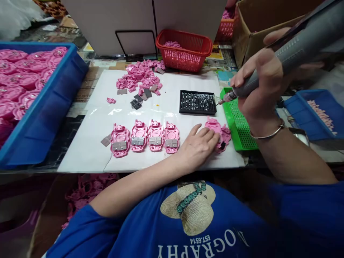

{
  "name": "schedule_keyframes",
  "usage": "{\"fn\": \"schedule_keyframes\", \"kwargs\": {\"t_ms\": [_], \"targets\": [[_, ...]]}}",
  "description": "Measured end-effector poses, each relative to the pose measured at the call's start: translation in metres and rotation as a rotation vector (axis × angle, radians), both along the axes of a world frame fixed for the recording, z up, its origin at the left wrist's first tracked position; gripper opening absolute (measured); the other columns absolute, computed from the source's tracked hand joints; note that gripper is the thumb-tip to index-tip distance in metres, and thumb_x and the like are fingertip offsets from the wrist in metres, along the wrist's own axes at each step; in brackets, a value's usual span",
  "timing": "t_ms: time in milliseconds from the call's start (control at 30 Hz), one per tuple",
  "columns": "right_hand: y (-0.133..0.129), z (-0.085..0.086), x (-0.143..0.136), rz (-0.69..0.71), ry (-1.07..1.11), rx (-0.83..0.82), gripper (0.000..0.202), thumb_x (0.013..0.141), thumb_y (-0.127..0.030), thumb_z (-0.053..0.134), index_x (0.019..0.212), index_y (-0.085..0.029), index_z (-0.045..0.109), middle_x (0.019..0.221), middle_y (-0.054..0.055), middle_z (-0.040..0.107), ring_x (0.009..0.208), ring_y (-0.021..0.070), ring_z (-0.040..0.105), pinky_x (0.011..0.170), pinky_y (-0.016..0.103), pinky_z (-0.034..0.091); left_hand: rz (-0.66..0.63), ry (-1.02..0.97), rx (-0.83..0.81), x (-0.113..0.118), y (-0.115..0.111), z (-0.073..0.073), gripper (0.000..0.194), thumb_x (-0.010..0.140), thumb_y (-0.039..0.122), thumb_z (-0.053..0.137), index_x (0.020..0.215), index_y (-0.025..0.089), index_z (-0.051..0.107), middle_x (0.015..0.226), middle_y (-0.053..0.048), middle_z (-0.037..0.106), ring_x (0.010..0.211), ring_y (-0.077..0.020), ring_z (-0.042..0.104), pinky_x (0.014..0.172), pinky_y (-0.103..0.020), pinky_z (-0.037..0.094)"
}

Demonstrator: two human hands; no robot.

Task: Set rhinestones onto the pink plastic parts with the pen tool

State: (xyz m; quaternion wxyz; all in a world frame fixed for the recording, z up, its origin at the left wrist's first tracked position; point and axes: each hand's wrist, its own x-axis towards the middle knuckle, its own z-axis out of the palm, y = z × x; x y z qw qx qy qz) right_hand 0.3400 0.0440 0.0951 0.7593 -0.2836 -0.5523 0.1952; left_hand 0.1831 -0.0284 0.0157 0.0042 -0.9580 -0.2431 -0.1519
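My right hand [262, 77] is wrapped round a grey electric screwdriver [298, 48], its tip at the right edge of a black tray of small screws [197, 102]. My left hand [199, 145] lies with fingers spread on pink plastic parts [224, 136] at the right of the white work surface; the fingers partly cover them. Left of that hand, several pink housings stand in a row, among them one [172, 138] with a grey metal plate across its lower half. Loose grey plates [136, 104] lie below a heap of small pink parts [141, 75].
A green basket [238, 125] stands beside the work surface on the right, with a blue bin [309, 118] beyond. At the back is a red basket [185, 59] near a cardboard box [247, 39]. A large blue crate [57, 104] of pink housings fills the left.
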Motion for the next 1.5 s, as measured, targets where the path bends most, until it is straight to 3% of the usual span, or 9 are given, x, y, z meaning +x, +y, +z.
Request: {"fn": "schedule_keyframes", "kwargs": {"t_ms": [133,300,433,533,667,900,1267,1500], "targets": [[0.023,-0.01,0.013,-0.022,-0.014,-0.061,0.022,0.078,-0.042,0.078,0.09,-0.032,0.062,0.057,-0.007,0.047,0.043,0.0131,0.047,0.043,0.031,0.039,0.011,-0.057,0.1,-0.007,-0.002,0.006,0.045,0.101,0.034,0.05,0.141,0.013,0.049,0.149,-0.015,0.051,0.136,-0.0284,0.049,0.114,-0.047,0.037],[0.045,-0.038,0.02,-0.047,-0.008,-0.152,0.03,0.072,-0.049,0.079,0.089,-0.035,0.058,0.054,-0.009,0.045,0.039,0.0124,0.043,0.039,0.031,0.036,0.215,0.067,0.155,-0.073,-0.012,0.012,0.039,0.1,0.032,0.053,0.128,0.005,0.059,0.131,-0.019,0.064,0.121,-0.0312,0.059,0.108,-0.049,0.041],[0.051,-0.046,0.023,-0.076,-0.039,-0.171,0.03,0.073,-0.051,0.077,0.092,-0.04,0.056,0.059,-0.009,0.049,0.043,0.0135,0.043,0.043,0.035,0.039,0.198,0.178,0.159,-0.102,-0.017,0.007,0.032,0.098,0.015,0.046,0.125,0.006,0.061,0.122,-0.016,0.069,0.114,-0.0293,0.061,0.102,-0.048,0.044],[0.053,-0.046,0.023,-0.128,-0.065,-0.244,0.035,0.071,-0.059,0.074,0.093,-0.041,0.053,0.058,-0.008,0.05,0.046,0.0158,0.043,0.047,0.037,0.04,0.155,0.165,0.155,-0.095,-0.017,0.002,0.034,0.094,0.006,0.045,0.125,0.005,0.06,0.12,-0.014,0.07,0.111,-0.0267,0.062,0.1,-0.046,0.044],[0.054,-0.047,0.023,-0.193,-0.073,-0.339,0.041,0.066,-0.067,0.07,0.093,-0.042,0.051,0.059,-0.007,0.051,0.052,0.0185,0.046,0.054,0.041,0.042,0.105,0.154,0.095,-0.074,-0.014,0.0,0.034,0.097,0.011,0.046,0.129,0.006,0.058,0.125,-0.015,0.068,0.112,-0.026,0.061,0.098,-0.044,0.045],[0.059,-0.054,0.024,-0.152,-0.058,-0.345,0.052,0.063,-0.073,0.072,0.096,-0.041,0.048,0.059,-0.007,0.05,0.054,0.0173,0.044,0.054,0.039,0.039,0.042,0.169,0.033,-0.05,-0.011,0.001,0.037,0.099,0.013,0.045,0.134,0.005,0.054,0.133,-0.015,0.063,0.118,-0.026,0.058,0.098,-0.041,0.044],[0.063,-0.058,0.027,-0.109,-0.025,-0.355,0.052,0.061,-0.07,0.074,0.093,-0.041,0.046,0.056,-0.007,0.043,0.052,0.0173,0.042,0.054,0.04,0.038,0.036,0.094,0.013,-0.049,-0.012,-0.009,0.038,0.099,0.016,0.045,0.135,0.006,0.053,0.135,-0.016,0.062,0.118,-0.0262,0.057,0.095,-0.041,0.044],[0.061,-0.056,0.023,-0.164,-0.026,-0.296,0.045,0.063,-0.065,0.074,0.09,-0.04,0.049,0.063,-0.007,0.048,0.048,0.0151,0.037,0.05,0.038,0.037,0.036,0.056,0.012,-0.049,-0.011,-0.012,0.038,0.099,0.017,0.046,0.134,0.006,0.054,0.134,-0.015,0.063,0.117,-0.0259,0.058,0.094,-0.04,0.044]]}}
